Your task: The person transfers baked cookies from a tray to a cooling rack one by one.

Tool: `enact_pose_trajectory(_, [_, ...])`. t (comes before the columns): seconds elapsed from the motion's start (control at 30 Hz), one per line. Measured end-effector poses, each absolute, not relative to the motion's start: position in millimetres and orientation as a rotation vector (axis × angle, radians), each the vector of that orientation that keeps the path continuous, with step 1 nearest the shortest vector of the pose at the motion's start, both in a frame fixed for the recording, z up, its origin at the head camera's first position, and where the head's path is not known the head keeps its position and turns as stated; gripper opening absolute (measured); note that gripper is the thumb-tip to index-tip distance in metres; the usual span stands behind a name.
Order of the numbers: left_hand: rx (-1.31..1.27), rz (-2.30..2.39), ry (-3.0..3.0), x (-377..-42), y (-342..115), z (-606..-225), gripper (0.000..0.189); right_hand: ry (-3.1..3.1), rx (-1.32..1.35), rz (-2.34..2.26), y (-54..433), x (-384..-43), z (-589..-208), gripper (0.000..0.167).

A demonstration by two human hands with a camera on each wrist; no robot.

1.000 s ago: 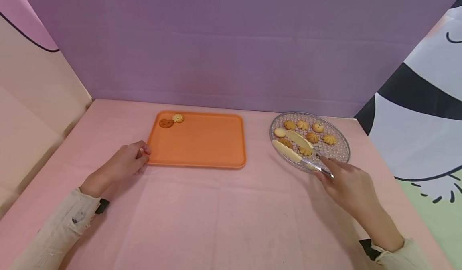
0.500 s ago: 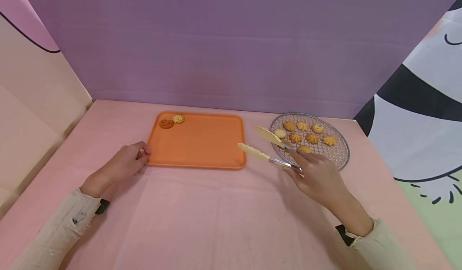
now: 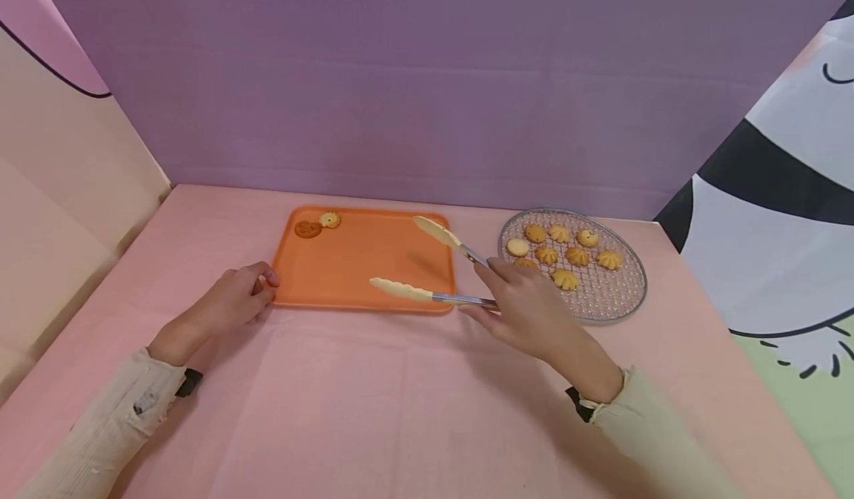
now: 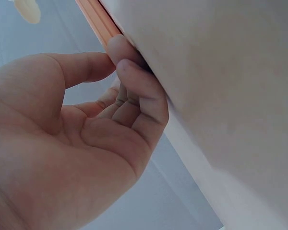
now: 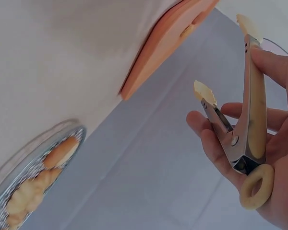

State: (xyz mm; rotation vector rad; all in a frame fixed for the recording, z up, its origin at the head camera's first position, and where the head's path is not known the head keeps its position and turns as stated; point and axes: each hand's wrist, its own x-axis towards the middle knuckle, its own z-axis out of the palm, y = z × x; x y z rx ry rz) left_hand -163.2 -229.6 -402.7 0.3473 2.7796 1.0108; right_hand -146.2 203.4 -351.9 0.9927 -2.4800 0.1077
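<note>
My right hand holds a pair of metal tongs with cream scalloped tips, over the right part of an orange tray. The tong arms are spread apart with nothing between them, as the right wrist view of the tongs also shows. At the tray's left edge, my left hand pinches the rim between thumb and fingertips; the left wrist view has that rim at the fingers. A brown round cookie and a pale flower-shaped cookie lie in the tray's far left corner.
On the right stands a round wire mesh rack bearing several cookies, some round and some ridged. A pink cloth covers the table. A purple backdrop rises right behind the tray and rack.
My right hand has carried the tongs leftward from above the rack to above the tray, their arms spreading wider. The left hand and the cookies have stayed in place.
</note>
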Motion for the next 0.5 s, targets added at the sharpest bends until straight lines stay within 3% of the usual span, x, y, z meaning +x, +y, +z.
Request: enact_pose_trajectory(0.5, [0.352, 1.007, 2.776, -162.3, -229.5, -401.1, 0.014, -2.610, 1.031, 0.195, 144.7, -177.7, -358.1, 0.065])
